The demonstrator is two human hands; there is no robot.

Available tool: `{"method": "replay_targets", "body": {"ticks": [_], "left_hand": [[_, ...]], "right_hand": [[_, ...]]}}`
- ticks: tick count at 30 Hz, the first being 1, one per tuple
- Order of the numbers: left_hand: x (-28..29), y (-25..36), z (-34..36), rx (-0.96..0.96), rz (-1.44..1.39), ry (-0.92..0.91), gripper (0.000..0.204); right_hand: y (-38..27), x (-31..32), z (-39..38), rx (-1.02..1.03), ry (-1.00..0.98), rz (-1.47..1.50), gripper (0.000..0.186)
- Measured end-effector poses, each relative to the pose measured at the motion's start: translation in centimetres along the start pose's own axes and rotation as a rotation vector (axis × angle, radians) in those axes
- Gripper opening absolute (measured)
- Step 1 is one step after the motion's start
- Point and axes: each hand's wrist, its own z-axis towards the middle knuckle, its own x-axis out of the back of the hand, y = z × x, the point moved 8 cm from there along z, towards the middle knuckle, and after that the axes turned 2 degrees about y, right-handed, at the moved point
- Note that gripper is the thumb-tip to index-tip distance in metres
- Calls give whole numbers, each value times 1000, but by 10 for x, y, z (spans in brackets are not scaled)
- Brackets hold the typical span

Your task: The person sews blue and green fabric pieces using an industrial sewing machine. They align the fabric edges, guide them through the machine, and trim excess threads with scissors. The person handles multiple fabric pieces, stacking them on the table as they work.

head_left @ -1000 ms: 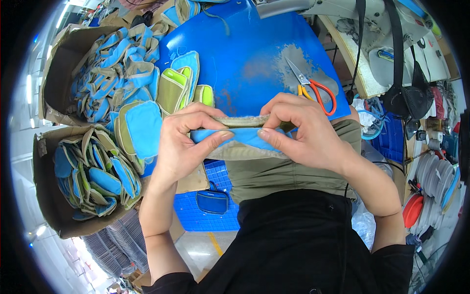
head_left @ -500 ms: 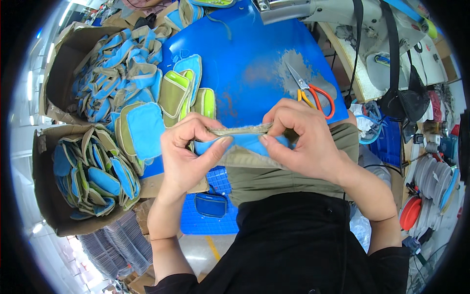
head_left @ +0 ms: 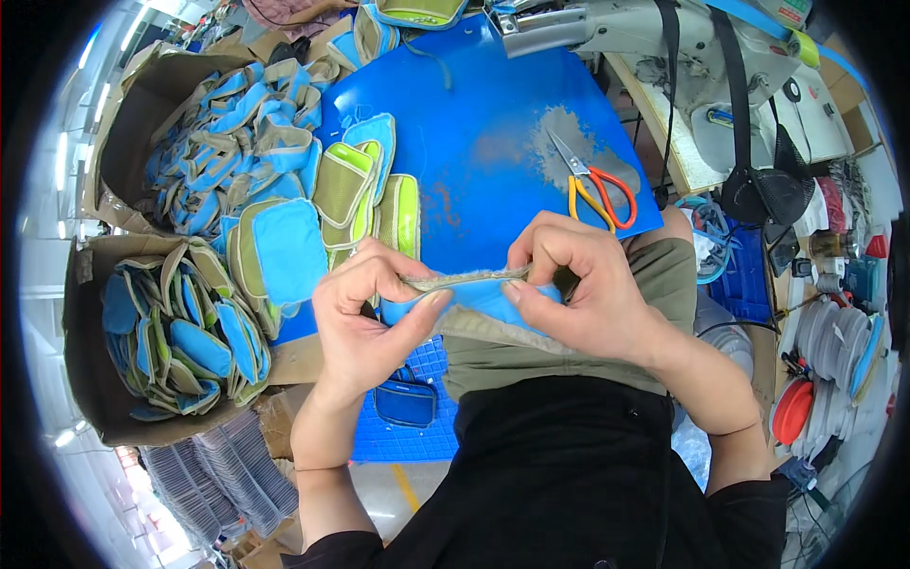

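Observation:
Stretched between my two hands is a blue and khaki fabric piece (head_left: pixel 488 299) with a raw, fuzzy seam edge along its top. My left hand (head_left: pixel 372 308) pinches its left end between thumb and fingers. At the other end my right hand (head_left: pixel 583 289) grips it the same way, thumb on the blue side. The piece hangs over my lap, just off the near edge of the blue table (head_left: pixel 474 114). Scissors (head_left: pixel 592 185) with one orange and one yellow handle lie open on the table, beyond my right hand. The underside of the piece is hidden.
Stacked blue, khaki and lime-green fabric panels (head_left: pixel 346 185) lie left on the table. Two cardboard boxes hold more: blue-grey strips (head_left: pixel 232 142) and finished-looking panels (head_left: pixel 194 346). A sewing machine (head_left: pixel 682 38) stands far right. A small dark-blue pouch (head_left: pixel 405 402) sits below on a blue grid surface.
Both hands keep their pinch on the fabric piece, and its lower flap hangs slightly lower at the right. The whole view has shifted a little.

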Motion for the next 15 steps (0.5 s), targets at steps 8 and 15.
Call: {"method": "replay_targets", "body": {"ticks": [8,15], "left_hand": [[-4,20,8,-45,11,-78,29],[-14,35,45,-44,19,-256,29]], "right_hand": [[-18,9,-10,-39,33,-13,25],[-25,21,3,-249,-181,-50,21]]}}
